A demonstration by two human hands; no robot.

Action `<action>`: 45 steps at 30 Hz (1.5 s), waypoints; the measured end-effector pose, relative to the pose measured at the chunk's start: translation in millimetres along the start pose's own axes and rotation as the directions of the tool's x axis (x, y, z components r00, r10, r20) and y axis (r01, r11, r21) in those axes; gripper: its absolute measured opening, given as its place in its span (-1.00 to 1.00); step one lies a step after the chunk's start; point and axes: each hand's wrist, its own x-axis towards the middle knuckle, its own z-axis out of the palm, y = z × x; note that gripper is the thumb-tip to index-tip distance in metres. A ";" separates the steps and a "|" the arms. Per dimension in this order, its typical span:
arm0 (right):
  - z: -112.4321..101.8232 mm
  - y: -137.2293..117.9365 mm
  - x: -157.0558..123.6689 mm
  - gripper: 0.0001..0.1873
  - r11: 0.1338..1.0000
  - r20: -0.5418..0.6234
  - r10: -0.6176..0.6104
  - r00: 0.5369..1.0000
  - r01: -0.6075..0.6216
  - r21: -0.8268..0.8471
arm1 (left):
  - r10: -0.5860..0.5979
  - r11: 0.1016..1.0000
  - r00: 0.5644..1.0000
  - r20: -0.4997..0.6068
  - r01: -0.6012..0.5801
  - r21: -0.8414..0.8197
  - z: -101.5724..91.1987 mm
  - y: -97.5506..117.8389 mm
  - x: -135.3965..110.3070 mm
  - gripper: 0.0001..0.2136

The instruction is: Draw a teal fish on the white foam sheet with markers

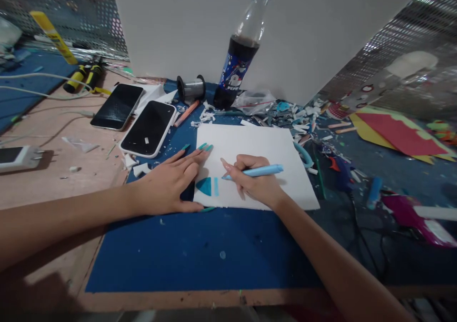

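Head view: white paper (250, 143) sits mid-frame on a blue mat (200, 255).
Left hand (171, 181): flat, fingers a bit apart, on the paper's left edge.
Right hand (256, 180): fingers pinched around a light blue marker (266, 170), its tip at the paper.
Marks: a dark teal shape (204, 186) and a light blue bar (216, 186), lower left of the paper.
Bottle (235, 60): upper middle.
White phone (152, 127): left of the paper.
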 end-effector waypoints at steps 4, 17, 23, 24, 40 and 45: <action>-0.5 1.9 0.0 -0.47 1.000 0.022 -0.013 1.000 0.014 -0.015 | 0.006 1.000 1.000 0.008 -0.006 0.022 -1.1 1.2 0.8 -0.43; -2.0 -1.2 -0.6 -0.45 0.997 0.035 -0.004 0.999 0.007 -0.081 | -0.023 1.000 1.000 0.012 0.023 -0.005 -1.3 2.7 2.3 -0.46; -2.1 0.8 -1.0 -0.47 0.996 0.038 -0.030 0.999 0.033 -0.085 | -0.005 1.000 1.000 0.024 0.004 0.029 -2.3 3.9 2.4 -0.48; -1.9 0.8 -1.0 -0.47 0.996 0.038 -0.027 0.999 0.030 -0.082 | -0.003 1.000 1.000 0.022 0.002 0.028 -2.2 3.6 2.3 -0.48; -1.2 2.2 -0.9 -0.50 0.995 0.031 -0.013 0.999 0.016 -0.096 | -0.024 0.999 1.000 0.011 0.025 -0.040 -2.0 2.0 1.8 -0.46; -0.1 -0.5 -0.4 -0.49 0.992 0.028 -0.031 0.999 0.035 -0.122 | -0.026 0.999 0.999 0.024 0.026 -0.023 -2.2 2.7 2.3 -0.47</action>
